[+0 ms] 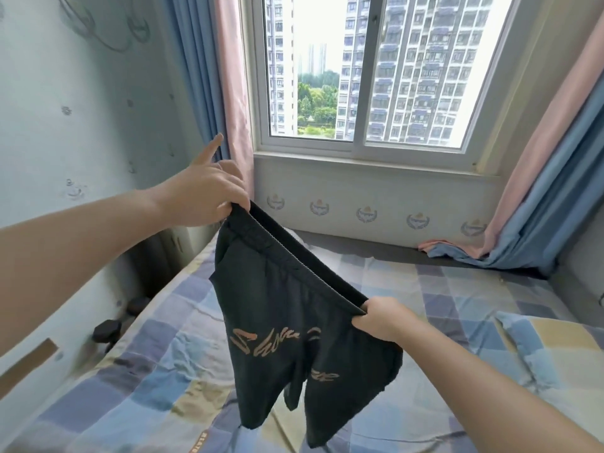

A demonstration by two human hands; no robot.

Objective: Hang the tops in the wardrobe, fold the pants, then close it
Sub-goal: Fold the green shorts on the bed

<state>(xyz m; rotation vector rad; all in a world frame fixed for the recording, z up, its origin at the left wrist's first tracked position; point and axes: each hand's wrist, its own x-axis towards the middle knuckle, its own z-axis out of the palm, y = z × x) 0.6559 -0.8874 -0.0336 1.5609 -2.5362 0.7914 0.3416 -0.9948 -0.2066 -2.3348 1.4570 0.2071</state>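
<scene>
The left hand [202, 194] and right hand [380, 317] are pinching the black shorts [294, 325] at the waistband ends — fingers clamped on fabric — holding them hanging above the checkered bed [457, 299].

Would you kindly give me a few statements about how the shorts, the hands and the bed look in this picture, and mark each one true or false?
1. Both hands hold the black shorts by the waistband. True: the left hand pinches one end and the right hand grips the other.
2. The shorts lie folded flat on the bed. False: they hang in the air above the checked bed sheet, legs down.
3. The shorts carry orange-brown lettering. True.
4. The curtains are drawn across the window. False: the curtains hang at the sides, and the window shows tower blocks and trees.
5. The left index finger is curled around the waistband. False: it points straight out, off the cloth.
</scene>
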